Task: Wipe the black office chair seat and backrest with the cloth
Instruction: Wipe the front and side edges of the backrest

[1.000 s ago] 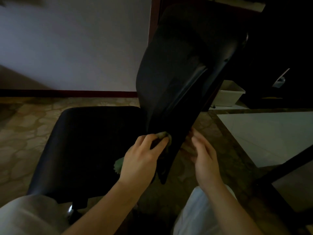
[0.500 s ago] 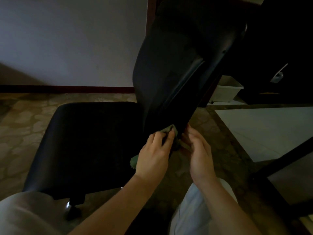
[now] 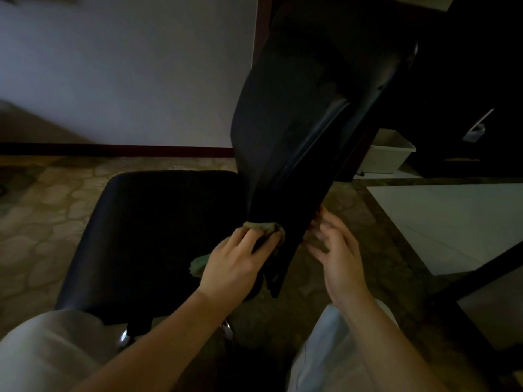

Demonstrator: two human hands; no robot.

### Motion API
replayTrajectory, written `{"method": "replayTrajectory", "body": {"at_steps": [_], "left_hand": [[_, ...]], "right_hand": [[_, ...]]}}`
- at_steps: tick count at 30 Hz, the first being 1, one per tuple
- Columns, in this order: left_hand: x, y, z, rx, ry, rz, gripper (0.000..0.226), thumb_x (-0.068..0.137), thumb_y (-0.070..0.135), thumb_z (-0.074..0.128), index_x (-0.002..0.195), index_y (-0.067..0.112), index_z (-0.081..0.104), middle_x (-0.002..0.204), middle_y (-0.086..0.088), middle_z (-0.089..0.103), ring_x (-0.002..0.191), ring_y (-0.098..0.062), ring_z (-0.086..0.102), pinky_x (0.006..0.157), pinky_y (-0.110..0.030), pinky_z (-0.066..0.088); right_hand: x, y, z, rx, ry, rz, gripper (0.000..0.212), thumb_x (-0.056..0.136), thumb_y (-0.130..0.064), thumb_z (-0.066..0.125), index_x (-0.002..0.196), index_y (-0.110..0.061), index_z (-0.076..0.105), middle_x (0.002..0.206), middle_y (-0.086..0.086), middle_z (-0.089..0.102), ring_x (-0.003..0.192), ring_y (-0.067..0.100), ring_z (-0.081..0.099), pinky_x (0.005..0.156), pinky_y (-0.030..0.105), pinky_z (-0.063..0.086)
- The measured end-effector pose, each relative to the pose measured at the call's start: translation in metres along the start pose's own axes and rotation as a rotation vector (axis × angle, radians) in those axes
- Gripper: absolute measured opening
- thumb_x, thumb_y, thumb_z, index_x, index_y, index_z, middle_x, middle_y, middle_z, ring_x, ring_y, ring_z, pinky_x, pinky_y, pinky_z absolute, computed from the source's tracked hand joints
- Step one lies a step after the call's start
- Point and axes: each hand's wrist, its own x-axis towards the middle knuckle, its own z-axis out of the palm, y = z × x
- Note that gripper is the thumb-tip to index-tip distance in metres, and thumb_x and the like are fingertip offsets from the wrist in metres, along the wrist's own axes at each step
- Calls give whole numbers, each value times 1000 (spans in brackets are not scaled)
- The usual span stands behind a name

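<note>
The black office chair stands side-on before me, its seat [image 3: 147,239] to the left and its backrest [image 3: 305,108] rising up the middle of the view. My left hand [image 3: 235,261] grips a greenish cloth [image 3: 266,226] and presses it against the low part of the backrest, just above the seat. A corner of the cloth hangs out below my palm. My right hand [image 3: 336,250] is on the other side of the backrest, fingers spread and touching its rear edge.
Patterned floor lies around the chair. A white bin [image 3: 387,152] sits behind the backrest. A pale tiled area [image 3: 452,222] and a dark slanted bar [image 3: 481,273] are at the right. My knees in light trousers fill the bottom corners.
My left hand with the cloth has shifted a little left along the base of the backrest. My right hand has drawn back slightly and spread its fingers.
</note>
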Motion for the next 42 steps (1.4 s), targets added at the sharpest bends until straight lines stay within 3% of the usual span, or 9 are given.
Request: {"method": "replayTrajectory", "body": {"at_steps": [7, 12, 15, 20, 25, 29, 33, 38, 42], "left_hand": [[30, 32, 6, -144, 13, -136, 47, 96, 22, 49, 142, 11, 56, 132, -16, 58, 123, -35, 54, 87, -47, 59], [25, 61, 20, -218, 28, -261, 73, 81, 7, 78, 147, 7, 48, 135, -21, 55, 126, -31, 45, 94, -43, 55], [25, 66, 25, -239, 33, -277, 80, 76, 1, 80, 148, 5, 45, 136, -22, 54, 127, -31, 45, 96, -41, 54], [22, 68, 34, -294, 44, -243, 82, 76, -3, 78, 149, 4, 43, 136, -20, 57, 126, -34, 55, 98, -43, 56], [15, 52, 32, -236, -11, -188, 59, 88, 8, 54, 146, 4, 48, 131, -15, 63, 119, -30, 60, 89, -39, 59], [9, 39, 22, -229, -39, -148, 59, 90, 17, 36, 147, 7, 49, 136, -12, 63, 123, -29, 62, 101, -42, 53], [15, 45, 7, -297, -12, -169, 62, 92, 5, 50, 153, 10, 38, 149, -12, 51, 137, -27, 50, 114, -39, 29], [35, 58, -4, -427, -13, -238, 66, 92, 6, 55, 155, 14, 34, 154, -11, 46, 139, -24, 47, 112, -38, 39], [39, 63, -4, -640, -1, -393, 70, 96, 5, 57, 157, 25, 27, 155, -2, 44, 143, -12, 40, 116, -36, 41]], "right_hand": [[-1, 0, -2, -11, 3, 13, 38, 107, -23, 40, 124, -45, 65, 126, -14, 69, 122, 7, 61, 111, 51, 44], [1, 5, -4, -9, -23, 0, 39, 104, -25, 42, 125, -48, 64, 133, -15, 65, 130, 7, 56, 114, 51, 41], [2, 9, -5, 4, -25, -2, 40, 98, -29, 43, 126, -49, 64, 136, -13, 64, 132, 8, 54, 115, 51, 39], [5, 9, -5, 25, -7, 4, 41, 105, -17, 39, 131, -40, 61, 133, -13, 66, 128, 6, 57, 114, 50, 41], [6, 4, -6, 10, -10, 26, 40, 107, -14, 36, 127, -39, 61, 123, -19, 69, 118, 0, 62, 104, 37, 49], [7, 5, -7, -8, -31, 16, 40, 107, -16, 34, 127, -39, 60, 123, -20, 69, 118, 1, 63, 101, 35, 49], [3, 8, -9, -19, -60, -2, 39, 107, -24, 35, 135, -35, 60, 134, -9, 66, 128, 10, 59, 109, 46, 44], [1, 5, -9, 3, -42, 20, 39, 108, -23, 34, 126, -40, 63, 126, -14, 69, 121, 5, 62, 109, 42, 45], [2, 7, -8, 17, -36, 40, 39, 107, -21, 35, 133, -35, 61, 127, -11, 69, 122, 7, 62, 109, 43, 47]]}}
